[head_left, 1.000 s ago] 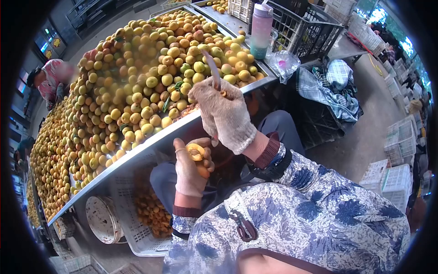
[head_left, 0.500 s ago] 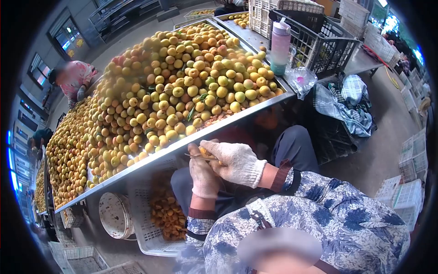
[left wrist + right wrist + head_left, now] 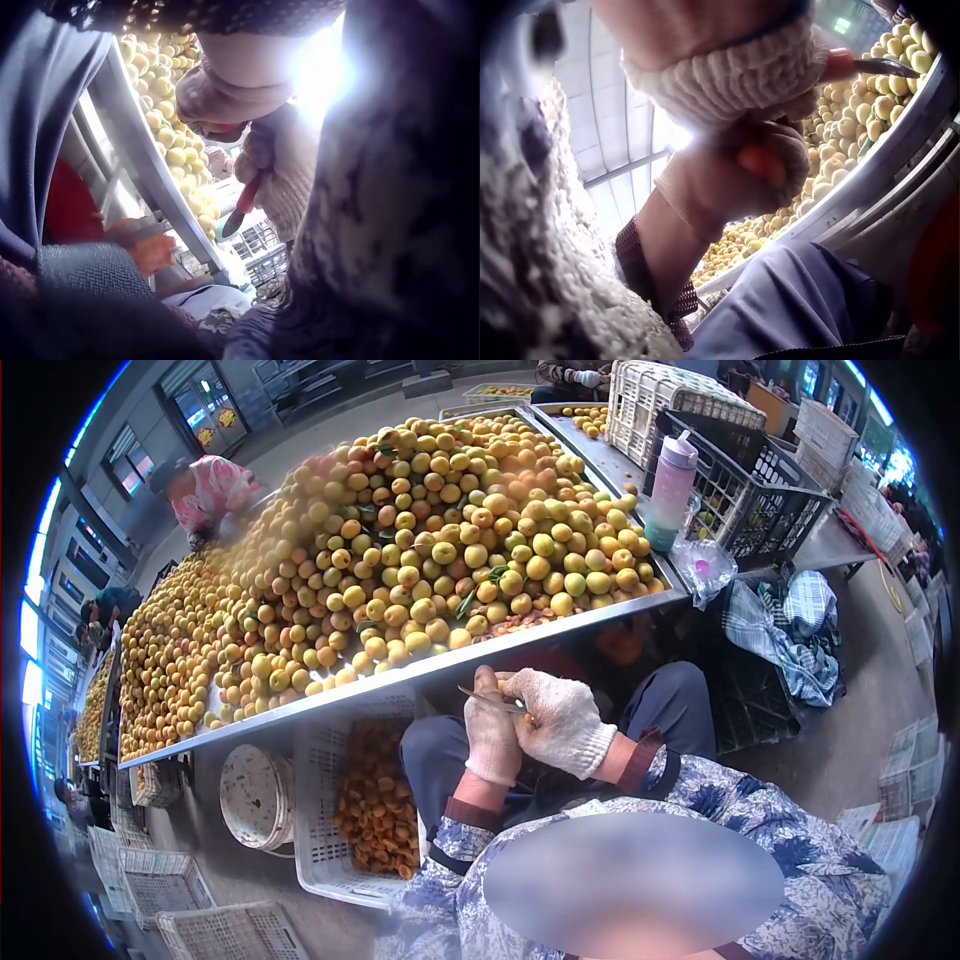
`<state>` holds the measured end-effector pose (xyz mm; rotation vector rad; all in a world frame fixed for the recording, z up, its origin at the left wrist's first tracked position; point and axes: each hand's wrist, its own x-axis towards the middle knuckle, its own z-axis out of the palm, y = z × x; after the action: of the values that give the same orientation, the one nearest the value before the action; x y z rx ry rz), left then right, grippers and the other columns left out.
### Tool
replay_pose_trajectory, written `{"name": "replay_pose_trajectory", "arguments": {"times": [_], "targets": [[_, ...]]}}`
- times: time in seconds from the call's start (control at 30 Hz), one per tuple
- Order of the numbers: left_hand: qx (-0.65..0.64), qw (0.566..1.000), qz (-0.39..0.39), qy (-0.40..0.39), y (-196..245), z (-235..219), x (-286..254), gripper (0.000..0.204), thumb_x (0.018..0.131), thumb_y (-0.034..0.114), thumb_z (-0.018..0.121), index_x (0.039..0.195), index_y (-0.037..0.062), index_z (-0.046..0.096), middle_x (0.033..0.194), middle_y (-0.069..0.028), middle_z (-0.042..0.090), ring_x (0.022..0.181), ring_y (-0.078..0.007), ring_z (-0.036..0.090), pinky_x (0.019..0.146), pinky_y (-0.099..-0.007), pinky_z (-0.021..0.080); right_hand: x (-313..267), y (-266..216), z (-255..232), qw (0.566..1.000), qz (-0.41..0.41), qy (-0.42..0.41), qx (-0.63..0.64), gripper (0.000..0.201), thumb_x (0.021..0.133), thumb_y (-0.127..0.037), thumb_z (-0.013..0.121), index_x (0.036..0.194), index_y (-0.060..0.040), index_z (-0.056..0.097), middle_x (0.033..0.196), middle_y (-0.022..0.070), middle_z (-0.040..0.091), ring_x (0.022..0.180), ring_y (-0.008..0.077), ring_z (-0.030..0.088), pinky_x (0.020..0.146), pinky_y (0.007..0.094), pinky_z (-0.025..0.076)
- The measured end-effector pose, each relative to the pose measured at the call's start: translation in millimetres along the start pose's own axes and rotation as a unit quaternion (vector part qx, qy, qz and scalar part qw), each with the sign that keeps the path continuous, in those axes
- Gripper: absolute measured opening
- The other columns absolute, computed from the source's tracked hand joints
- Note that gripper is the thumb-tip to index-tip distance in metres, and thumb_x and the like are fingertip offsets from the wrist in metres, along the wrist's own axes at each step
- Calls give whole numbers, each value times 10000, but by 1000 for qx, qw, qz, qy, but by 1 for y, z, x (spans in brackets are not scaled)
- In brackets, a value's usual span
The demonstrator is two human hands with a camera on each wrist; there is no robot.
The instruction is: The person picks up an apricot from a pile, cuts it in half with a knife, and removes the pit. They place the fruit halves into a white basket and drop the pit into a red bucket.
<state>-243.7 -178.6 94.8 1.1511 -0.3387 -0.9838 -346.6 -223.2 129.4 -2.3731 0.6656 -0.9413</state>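
Note:
Both hands wear pale knit gloves and meet over the lap, below the table edge in the head view. My left hand (image 3: 493,738) holds an apricot (image 3: 763,161), mostly hidden by the fingers. My right hand (image 3: 562,725), touching the left, grips a knife whose thin blade (image 3: 488,700) lies across the left fingers. Its red handle (image 3: 249,193) shows from the right fist in the left wrist view, with a pointed metal end (image 3: 233,223) beyond it. Apricots (image 3: 430,560) are heaped on the metal-edged table (image 3: 400,682) in front of the hands.
A white crate (image 3: 312,860) of split apricots stands under the table, beside a stained white bucket (image 3: 255,797). At the right are a pink-and-teal bottle (image 3: 670,490), a black crate (image 3: 745,500) and plaid cloth (image 3: 790,625). A person in pink (image 3: 215,495) is across the table.
The right hand has come down from above the table edge to the left hand, bringing the blade across its fingers. The opened apricot seen in the left hand earlier is now covered from above.

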Motion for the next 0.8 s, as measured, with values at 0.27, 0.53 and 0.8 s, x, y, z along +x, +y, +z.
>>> {"name": "replay_pose_trajectory", "arguments": {"times": [0.27,0.53,0.8], "targets": [[-69,997,-3,35,1,4,7,500,1032,451,368,944,19,604,830,-80,640,749,-199,624,711,-320,522,1,9,3,996,-82,37,0,297,657,-49,731,926,-103,617,834,110,644,726,332,661,631,391,553],[-206,969,-135,24,20,6,10,530,1012,539,357,959,60,576,752,-55,565,605,-156,535,529,-293,445,18,2,-6,818,293,74,490,157,838,-19,734,893,-69,596,696,21,642,496,59,562,420,205,429],[-236,957,11,168,58,-78,16,476,1008,518,393,980,79,573,772,-28,516,587,-123,428,524,-270,375,16,62,7,973,221,48,47,168,822,-114,717,974,-70,660,813,100,683,760,241,680,704,347,530]]}}
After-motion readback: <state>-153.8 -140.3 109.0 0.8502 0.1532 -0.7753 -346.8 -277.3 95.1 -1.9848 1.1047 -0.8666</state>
